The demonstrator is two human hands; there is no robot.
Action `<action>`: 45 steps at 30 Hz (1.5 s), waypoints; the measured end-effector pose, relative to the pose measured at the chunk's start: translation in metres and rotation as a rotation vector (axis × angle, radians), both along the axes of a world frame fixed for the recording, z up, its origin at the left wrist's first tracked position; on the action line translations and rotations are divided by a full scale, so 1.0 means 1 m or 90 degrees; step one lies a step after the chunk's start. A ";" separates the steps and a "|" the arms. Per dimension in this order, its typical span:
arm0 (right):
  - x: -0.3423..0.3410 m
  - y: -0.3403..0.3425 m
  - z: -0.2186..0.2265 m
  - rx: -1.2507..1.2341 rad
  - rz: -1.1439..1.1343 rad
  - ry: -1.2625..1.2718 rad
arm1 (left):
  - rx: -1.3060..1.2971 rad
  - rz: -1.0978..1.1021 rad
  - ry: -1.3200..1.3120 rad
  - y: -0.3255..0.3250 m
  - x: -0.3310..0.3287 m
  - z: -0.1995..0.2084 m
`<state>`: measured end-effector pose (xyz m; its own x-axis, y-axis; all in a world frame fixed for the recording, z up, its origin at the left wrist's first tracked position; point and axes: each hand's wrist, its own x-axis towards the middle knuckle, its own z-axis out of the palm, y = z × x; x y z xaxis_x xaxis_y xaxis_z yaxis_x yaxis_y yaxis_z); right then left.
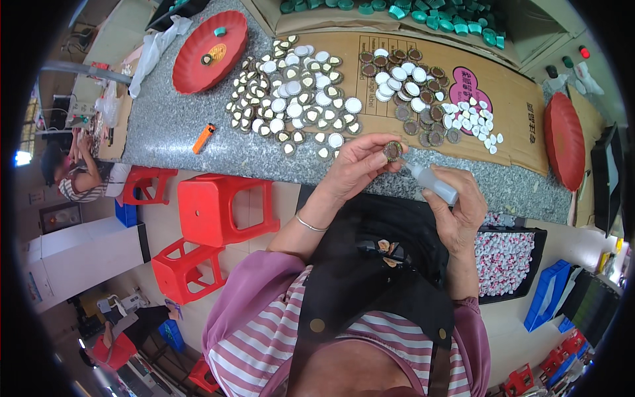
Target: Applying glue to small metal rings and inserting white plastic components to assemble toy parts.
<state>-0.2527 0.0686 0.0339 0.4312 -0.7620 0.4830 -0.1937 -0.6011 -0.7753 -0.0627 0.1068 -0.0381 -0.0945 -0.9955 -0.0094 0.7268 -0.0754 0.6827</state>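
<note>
Between the thumb and fingers of my left hand point(357, 165) is a small round brown piece with a scalloped rim point(393, 151). My right hand point(461, 205) grips a translucent squeeze bottle point(436, 185), its thin nozzle pointing at the brown piece. Whether the tip touches it I cannot tell. Beyond my hands lie loose brown scalloped pieces point(433, 137), white discs point(399, 74) and small white rounded bits point(471, 119). Farther left spreads a large group of brown pieces with pale bits on them point(264, 109), mixed with white discs.
A flat cardboard sheet point(516, 142) covers part of the grey speckled counter point(165, 142). Red fluted trays point(231, 40) point(564, 142) stand at both sides. An orange lighter point(204, 138) lies left. Green cups point(463, 26) fill a shelf. Red stools point(211, 212) and a black crate point(509, 264) are below.
</note>
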 end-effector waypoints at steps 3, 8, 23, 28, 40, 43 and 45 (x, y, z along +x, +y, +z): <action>0.000 0.000 -0.001 0.010 -0.005 -0.006 | 0.006 -0.004 -0.003 0.000 -0.003 0.000; -0.001 0.000 -0.002 0.009 -0.006 -0.014 | 0.005 -0.006 0.005 0.001 -0.002 -0.001; -0.048 -0.005 -0.032 0.328 -0.075 -0.439 | -0.011 0.002 0.040 -0.007 -0.008 -0.004; -0.108 -0.032 -0.066 0.270 -0.339 -0.416 | 0.000 0.013 0.027 -0.007 -0.004 0.001; -0.125 -0.034 -0.090 0.087 -0.631 -0.140 | -0.014 0.018 0.016 -0.013 -0.008 0.001; -0.106 -0.012 -0.085 -0.051 -0.578 0.085 | -0.010 0.005 0.023 -0.015 -0.008 0.001; -0.081 -0.030 -0.070 -0.134 -0.492 0.146 | -0.015 -0.021 0.022 -0.017 -0.009 0.002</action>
